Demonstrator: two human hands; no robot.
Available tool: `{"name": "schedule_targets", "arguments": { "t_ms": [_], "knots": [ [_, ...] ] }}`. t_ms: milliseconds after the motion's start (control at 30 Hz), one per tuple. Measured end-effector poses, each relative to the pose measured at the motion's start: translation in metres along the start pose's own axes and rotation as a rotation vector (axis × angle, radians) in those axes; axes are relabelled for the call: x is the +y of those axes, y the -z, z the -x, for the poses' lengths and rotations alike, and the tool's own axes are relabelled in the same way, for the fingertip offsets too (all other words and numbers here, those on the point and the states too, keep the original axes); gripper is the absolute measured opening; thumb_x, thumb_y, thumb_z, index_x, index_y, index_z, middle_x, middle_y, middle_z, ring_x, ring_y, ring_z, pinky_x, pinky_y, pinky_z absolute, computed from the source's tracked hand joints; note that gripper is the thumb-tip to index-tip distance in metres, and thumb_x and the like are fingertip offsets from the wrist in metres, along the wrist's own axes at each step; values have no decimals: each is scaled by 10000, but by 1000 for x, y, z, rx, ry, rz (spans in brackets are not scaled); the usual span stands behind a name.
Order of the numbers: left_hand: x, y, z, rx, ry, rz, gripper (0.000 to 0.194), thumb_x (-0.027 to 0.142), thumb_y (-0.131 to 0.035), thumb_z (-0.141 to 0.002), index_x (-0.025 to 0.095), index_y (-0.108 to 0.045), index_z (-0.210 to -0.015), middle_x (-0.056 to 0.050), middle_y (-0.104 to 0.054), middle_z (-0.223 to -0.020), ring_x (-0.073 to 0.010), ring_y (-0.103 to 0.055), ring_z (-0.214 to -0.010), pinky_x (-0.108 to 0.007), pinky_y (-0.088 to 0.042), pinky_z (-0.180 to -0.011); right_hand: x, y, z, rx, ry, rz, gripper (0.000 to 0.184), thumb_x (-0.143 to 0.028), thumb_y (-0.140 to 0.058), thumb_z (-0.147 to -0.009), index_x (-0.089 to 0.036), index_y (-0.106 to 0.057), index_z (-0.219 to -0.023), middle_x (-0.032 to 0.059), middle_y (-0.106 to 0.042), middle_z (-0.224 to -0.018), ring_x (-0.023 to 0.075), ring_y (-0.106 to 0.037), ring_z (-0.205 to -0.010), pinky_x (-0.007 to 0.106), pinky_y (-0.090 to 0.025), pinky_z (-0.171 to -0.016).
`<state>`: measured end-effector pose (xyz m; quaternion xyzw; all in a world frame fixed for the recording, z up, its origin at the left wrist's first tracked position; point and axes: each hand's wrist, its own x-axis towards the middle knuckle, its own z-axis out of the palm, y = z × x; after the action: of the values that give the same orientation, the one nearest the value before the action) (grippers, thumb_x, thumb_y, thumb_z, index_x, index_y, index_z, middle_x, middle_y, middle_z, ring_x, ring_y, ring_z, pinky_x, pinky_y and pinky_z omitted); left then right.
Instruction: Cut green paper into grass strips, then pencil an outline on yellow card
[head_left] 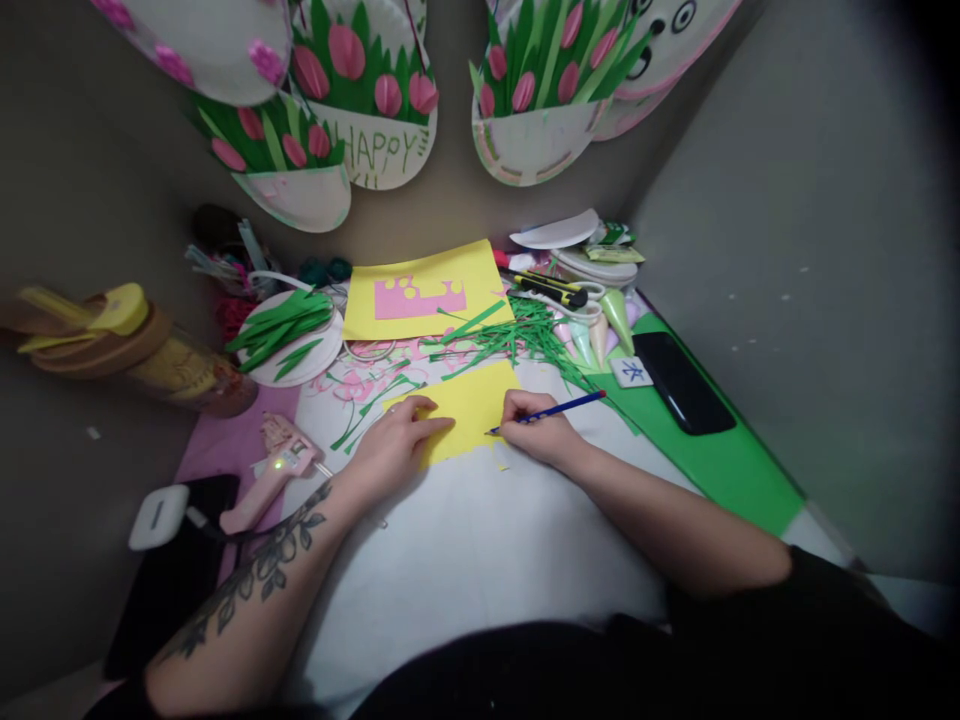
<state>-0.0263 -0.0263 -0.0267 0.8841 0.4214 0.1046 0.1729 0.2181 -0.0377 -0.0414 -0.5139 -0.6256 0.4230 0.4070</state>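
A small yellow sheet of paper [474,400] lies on the white-covered table. My left hand [401,435] rests flat on its left part, index finger stretched out and the other fingers apart. In my right hand [534,425] is a blue pencil [570,405] with a red end, pinched between the fingers. The pencil's tip is at the sheet's lower right area; whether it touches cannot be made out. A tiny yellow scrap [502,457] lies just below the sheet.
Behind lie a larger yellow sheet [427,260], pink cut-out paper [409,303] and green shreds [536,335]. A pink glue gun [274,470] and tumbler [180,365] stand left; a phone [684,385] lies right. Paper-plate tulip crafts [536,140] hang above.
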Motion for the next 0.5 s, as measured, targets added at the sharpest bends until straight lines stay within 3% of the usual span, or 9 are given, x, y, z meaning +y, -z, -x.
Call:
{"name": "schedule_targets", "arguments": {
  "t_ms": [167, 300, 400, 500],
  "knots": [
    [0, -1, 0, 8, 3, 22, 394, 136, -442, -876, 297, -641, -1175, -82, -498, -1255, -220, -546, -1093, -358, -463, -909, -1, 1, 1, -60, -17, -70, 152, -168, -628, -619, -186, -493, -552, -46, -499, -524, 88, -421, -501, 208, -312, -470],
    [-5, 0, -3, 37, 21, 164, 414, 136, -428, -861, 255, -611, -1213, -88, -531, -1247, -216, -539, -1107, -353, -438, -948, 2, -1, 0, -83, -82, -221, 222, -371, -579, -813, -197, -526, -687, -35, -562, -530, 84, -452, -430, 198, -343, -421],
    [-14, 1, -6, 73, 142, 403, 501, 137, -417, -842, 186, -478, -1337, -103, -594, -1177, -197, -568, -1045, -354, -436, -941, 5, -3, 0, -101, -83, -280, 333, -500, -510, -870, -196, -531, -737, -23, -589, -548, 77, -470, -418, 186, -359, -405],
    [-21, 2, -8, 105, 337, 723, 529, 166, -434, -824, 164, -413, -1352, -93, -624, -1098, -155, -603, -866, -310, -478, -793, 7, -3, 0, -89, -90, -291, 348, -520, -536, -860, -192, -535, -743, -21, -599, -565, 71, -484, -429, 178, -375, -411]
  ]
}}
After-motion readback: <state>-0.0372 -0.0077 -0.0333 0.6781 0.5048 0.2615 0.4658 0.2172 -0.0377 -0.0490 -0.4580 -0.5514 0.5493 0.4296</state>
